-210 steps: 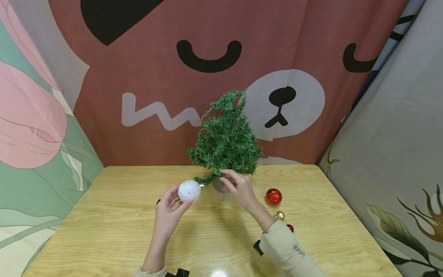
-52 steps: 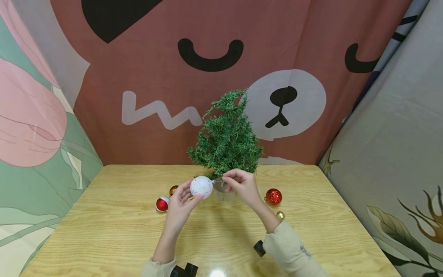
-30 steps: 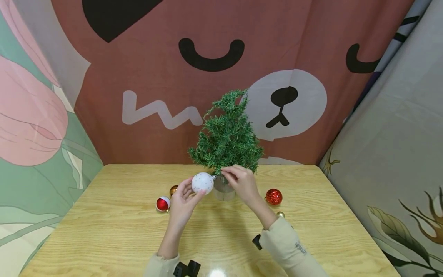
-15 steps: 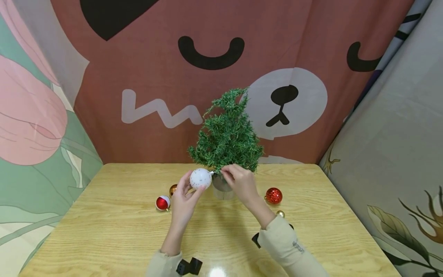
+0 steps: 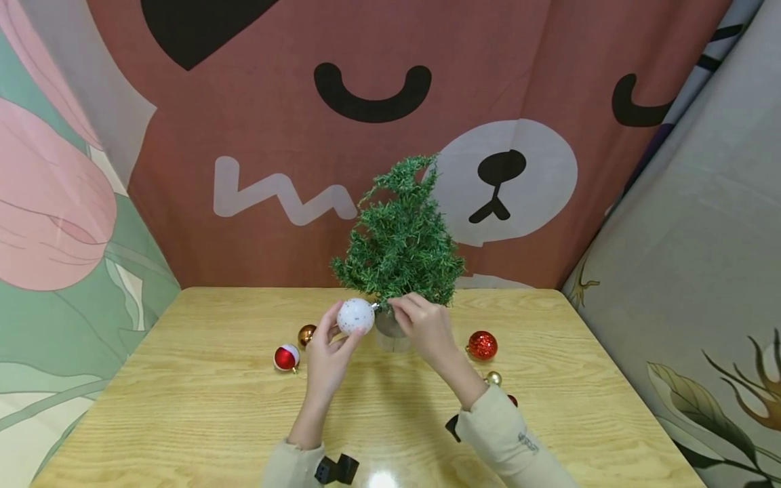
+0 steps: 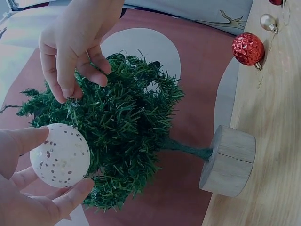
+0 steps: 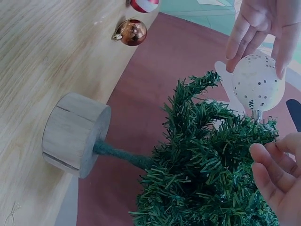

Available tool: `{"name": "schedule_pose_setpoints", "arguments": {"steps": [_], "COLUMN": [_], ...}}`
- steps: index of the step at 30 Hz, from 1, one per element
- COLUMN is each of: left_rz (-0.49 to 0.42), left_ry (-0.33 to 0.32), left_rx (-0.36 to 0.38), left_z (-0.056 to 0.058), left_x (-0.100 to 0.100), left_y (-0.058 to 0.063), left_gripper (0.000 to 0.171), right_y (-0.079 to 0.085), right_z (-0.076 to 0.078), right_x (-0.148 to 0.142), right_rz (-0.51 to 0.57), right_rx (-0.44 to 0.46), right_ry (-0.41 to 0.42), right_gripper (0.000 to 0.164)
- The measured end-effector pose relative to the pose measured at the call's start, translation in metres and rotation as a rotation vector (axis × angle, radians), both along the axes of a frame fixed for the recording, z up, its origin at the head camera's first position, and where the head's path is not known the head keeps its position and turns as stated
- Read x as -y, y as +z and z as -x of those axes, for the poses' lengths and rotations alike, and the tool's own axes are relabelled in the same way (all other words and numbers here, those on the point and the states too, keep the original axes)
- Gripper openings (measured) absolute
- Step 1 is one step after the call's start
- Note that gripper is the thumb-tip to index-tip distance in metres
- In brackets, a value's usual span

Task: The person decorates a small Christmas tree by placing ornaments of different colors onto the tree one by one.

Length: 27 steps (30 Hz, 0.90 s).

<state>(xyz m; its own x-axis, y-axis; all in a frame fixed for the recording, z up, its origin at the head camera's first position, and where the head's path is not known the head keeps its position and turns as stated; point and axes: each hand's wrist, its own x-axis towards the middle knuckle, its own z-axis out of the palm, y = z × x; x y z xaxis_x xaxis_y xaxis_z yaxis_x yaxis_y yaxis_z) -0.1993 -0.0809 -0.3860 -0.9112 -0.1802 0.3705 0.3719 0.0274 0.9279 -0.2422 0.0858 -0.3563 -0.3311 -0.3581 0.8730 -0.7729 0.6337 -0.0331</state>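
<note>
My left hand (image 5: 327,362) holds a white speckled bauble (image 5: 355,316) between thumb and fingers, its silver cap (image 7: 256,114) turned toward the tree. A small green artificial Christmas tree (image 5: 403,237) stands upright on a round wooden base (image 6: 228,161). At its lower front, my right hand (image 5: 428,332) pinches the tip of a low branch (image 7: 268,129) with thumb and forefinger. The bauble's cap sits close beside that branch tip and those fingertips. Whether the bauble's thread is also in the right fingers, I cannot tell.
Left of the tree lie a red-and-white bauble (image 5: 286,357) and a copper bauble (image 5: 306,335). On the right are a glittery red bauble (image 5: 482,346), a small gold bauble (image 5: 493,378) and a small red bauble (image 5: 512,400), partly behind the sleeve. A printed curtain (image 5: 274,251) hangs behind the table.
Over the seven seconds my left hand has carried the white bauble right and slightly up, uncovering the baubles on the left. My right hand stays by the low branch. The last half second shows little movement.
</note>
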Motion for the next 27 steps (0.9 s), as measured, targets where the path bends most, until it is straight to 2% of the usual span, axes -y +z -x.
{"name": "schedule_pose_setpoints", "arguments": {"steps": [5,12,20,27], "left_rz": [0.005,0.009,0.03,0.061], "left_ry": [0.024,0.052,0.06,0.073], "left_rx": [-0.048,-0.096,-0.084,-0.088], "left_z": [0.0011,0.0035,0.0037,0.0021], "left_x": [-0.0013,-0.0038,-0.0056,-0.0047], "left_y": [0.0012,0.001,-0.0021,-0.0066], "left_gripper": [0.053,0.052,0.053,0.053], "right_y": [0.0,-0.002,-0.0044,-0.0055], "right_z": [0.0004,-0.0002,-0.0004,-0.001], "right_x": [0.0013,0.003,0.0043,0.0039], "right_rz": [0.052,0.043,-0.05,-0.067], "right_rx": [0.009,-0.038,-0.132,-0.123], "right_ry": [0.008,-0.062,-0.177,-0.175], "right_gripper": [0.007,0.008,0.008,0.008]}}
